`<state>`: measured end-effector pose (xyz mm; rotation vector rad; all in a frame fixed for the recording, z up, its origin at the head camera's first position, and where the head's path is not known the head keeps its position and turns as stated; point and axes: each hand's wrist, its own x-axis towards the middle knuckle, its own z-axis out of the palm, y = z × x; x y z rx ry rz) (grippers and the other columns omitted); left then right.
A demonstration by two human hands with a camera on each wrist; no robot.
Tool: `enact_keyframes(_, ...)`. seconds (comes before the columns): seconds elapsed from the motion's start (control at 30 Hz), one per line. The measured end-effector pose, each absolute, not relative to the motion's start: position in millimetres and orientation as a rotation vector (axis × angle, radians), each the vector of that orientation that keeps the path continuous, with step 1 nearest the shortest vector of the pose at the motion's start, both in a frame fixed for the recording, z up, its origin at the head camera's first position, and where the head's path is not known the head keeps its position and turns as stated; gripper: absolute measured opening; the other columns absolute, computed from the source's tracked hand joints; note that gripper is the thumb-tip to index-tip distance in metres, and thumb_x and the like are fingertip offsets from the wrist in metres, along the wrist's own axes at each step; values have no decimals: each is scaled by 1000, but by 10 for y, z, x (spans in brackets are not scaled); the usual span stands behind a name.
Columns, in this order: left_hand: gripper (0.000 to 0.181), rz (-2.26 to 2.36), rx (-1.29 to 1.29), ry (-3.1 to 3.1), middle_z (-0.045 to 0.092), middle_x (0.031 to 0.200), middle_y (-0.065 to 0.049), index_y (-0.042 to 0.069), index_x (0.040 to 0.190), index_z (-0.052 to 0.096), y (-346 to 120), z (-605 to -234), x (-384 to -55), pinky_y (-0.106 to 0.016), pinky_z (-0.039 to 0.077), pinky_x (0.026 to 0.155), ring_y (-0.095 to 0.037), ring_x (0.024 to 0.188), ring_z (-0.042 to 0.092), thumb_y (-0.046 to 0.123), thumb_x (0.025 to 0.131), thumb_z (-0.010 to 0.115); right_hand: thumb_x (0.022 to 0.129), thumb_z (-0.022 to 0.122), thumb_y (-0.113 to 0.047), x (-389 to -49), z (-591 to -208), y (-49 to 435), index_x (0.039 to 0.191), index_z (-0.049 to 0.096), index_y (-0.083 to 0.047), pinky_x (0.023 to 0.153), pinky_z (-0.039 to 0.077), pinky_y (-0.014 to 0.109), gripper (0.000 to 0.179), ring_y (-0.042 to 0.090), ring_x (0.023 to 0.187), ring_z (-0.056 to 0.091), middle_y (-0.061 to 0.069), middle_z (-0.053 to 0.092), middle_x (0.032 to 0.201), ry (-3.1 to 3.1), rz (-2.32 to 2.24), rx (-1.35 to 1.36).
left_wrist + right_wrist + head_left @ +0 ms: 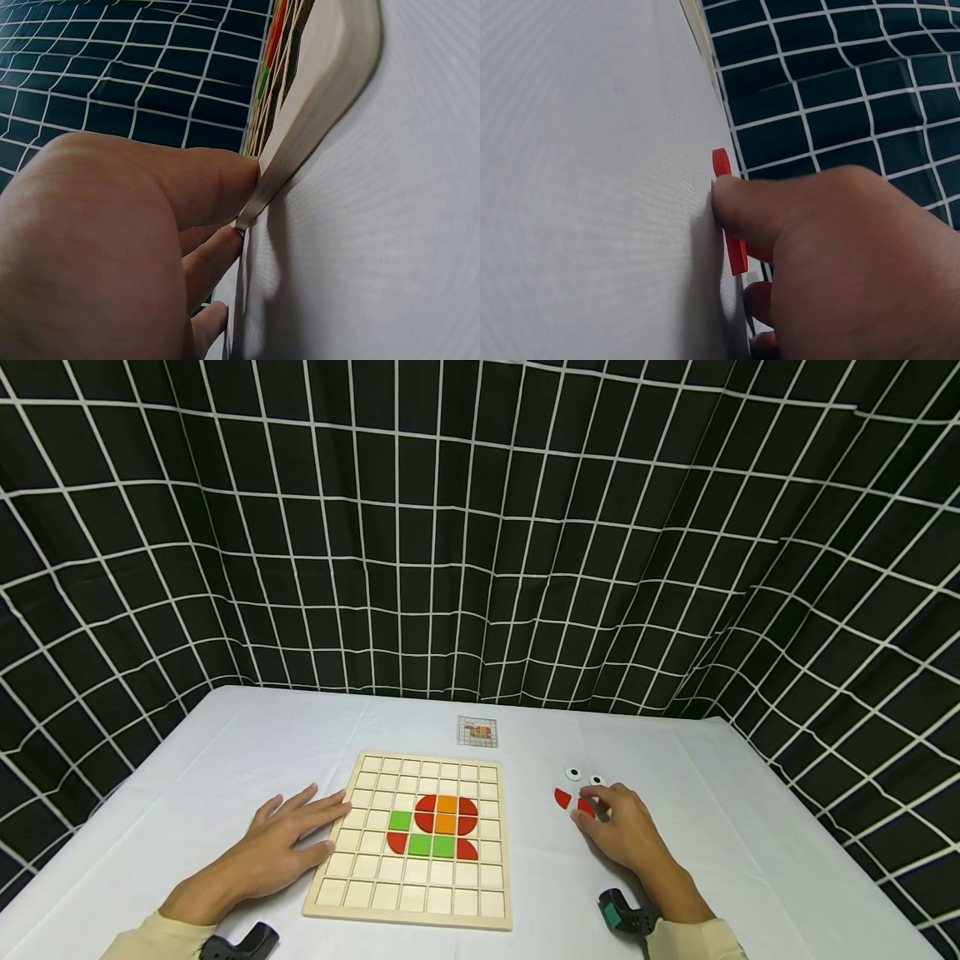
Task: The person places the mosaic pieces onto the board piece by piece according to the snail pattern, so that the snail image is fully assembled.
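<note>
A wooden grid board [408, 921] lies flat on the table. Set in its cells are two orange squares [446, 814], three green squares [401, 820] and several red quarter-circle tiles [467, 849]. My left hand [281, 850] rests beside the board with fingers extended, thumb and fingertips touching its left edge; the left wrist view shows that contact at the board's side [300, 142]. To the right of the board, my right hand [621, 827] pinches a red quarter-circle tile [586, 808] between thumb and index finger at the tabletop. A second red tile [562, 798] lies just left of it.
Two white round eye pieces [573, 773] lie behind the right hand. A small pattern card [477, 732] showing a coloured grid picture sits beyond the board. The white table [262, 727] meets a black curtain with white grid lines [442, 527] at the back and sides.
</note>
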<state>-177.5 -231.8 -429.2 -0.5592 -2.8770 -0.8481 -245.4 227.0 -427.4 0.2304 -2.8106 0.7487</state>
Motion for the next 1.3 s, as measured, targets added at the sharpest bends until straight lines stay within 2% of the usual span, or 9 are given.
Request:
enact_keyframes(0.23,44,-848,-557,-2874,47,144,-4,17,133,60,-2325,-4298,-1771,-64,5,105,-41,138,24,24,90,63,83,75,-13,-2456,-4272,2261,99,72,-7,68,43,37,17,20,77,49,2,56,84,-2787,784,263)
enact_keyframes(0.4,44,-858,-565,-2878,47,144,-5,17,134,60,-2321,-4307,-1781,-64,5,105,-41,138,24,26,91,63,82,77,-13,-2442,-4269,2252,98,71,-4,67,45,36,19,17,76,51,1,59,84,-2708,784,282)
enact_keyframes(0.53,44,-863,-571,-2883,47,144,-5,17,134,60,-2314,-4313,-1778,-64,5,105,-42,138,23,27,91,62,79,80,-11,-2420,-4215,2176,97,72,-4,64,46,34,20,16,75,54,-1,63,85,-2589,816,395)
enact_keyframes(0.73,43,-860,-553,-2884,47,144,-3,17,133,60,-2320,-4297,-1775,-63,4,106,-40,139,23,24,91,63,77,81,-8,-2403,-4050,1936,96,73,-4,66,48,37,21,19,77,57,-7,63,84,-2462,847,556)
enact_keyframes(0.97,43,-870,-546,-2888,47,144,-4,16,133,61,-2326,-4297,-1778,-63,3,106,-40,139,23,23,90,63,78,81,-9,-2383,-3883,1572,96,73,-6,64,50,37,20,18,82,58,-8,63,85,-2444,932,620)
enact_keyframes(1.17,44,-872,-549,-2891,46,145,-3,15,134,60,-2328,-4317,-1780,-62,3,106,-39,140,23,23,91,63,77,82,-9,-2387,-3789,1237,98,73,-5,71,51,44,22,18,85,59,-7,64,85,-2413,978,707)
enact_keyframes(1.3,44,-872,-549,-2892,47,145,-3,16,134,60,-2323,-4307,-1775,-63,3,106,-40,139,23,24,91,63,79,80,-10,-2386,-3744,1008,98,73,-5,73,51,43,21,19,85,58,-5,65,89,-2407,1017,753)
